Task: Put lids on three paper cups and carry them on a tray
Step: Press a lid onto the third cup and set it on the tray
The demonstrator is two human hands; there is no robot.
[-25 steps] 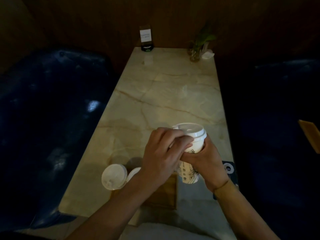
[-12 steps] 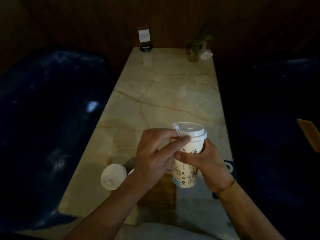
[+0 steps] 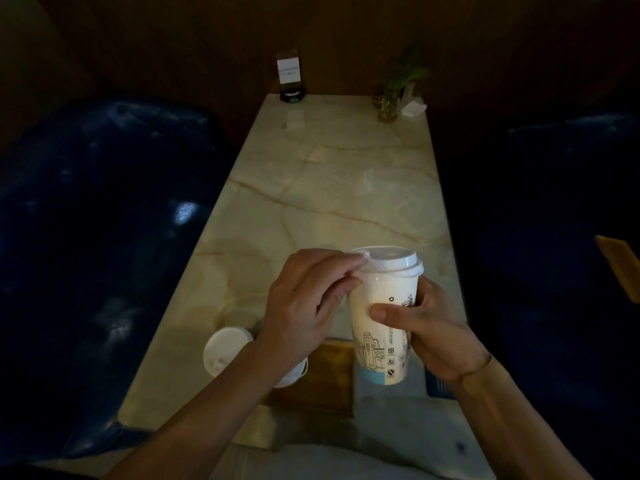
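Marble desk (image 3: 332, 188) bare beyond mid-length; right hand (image 3: 436, 330) grips lidded cup (image 3: 381, 317) aloft near desk's front edge, left hand (image 3: 304, 303) pinching lid (image 3: 388, 259) rim.

I read this as café or restaurant booth; marble table (image 3: 332, 188) runs to wood-panelled wall (image 3: 207, 39); blue padded benches (image 3: 97, 209) both sides; sign holder (image 3: 289, 76), plant (image 3: 394, 88), napkins (image 3: 412, 108) at far end.

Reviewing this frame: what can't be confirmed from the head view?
- Whether the lid is fully seated: the left hand covers its near-left rim.
- The second cup: mostly hidden under the left forearm.
- The wooden tray: partly hidden by arm and held cup.
- Sign text: too small.
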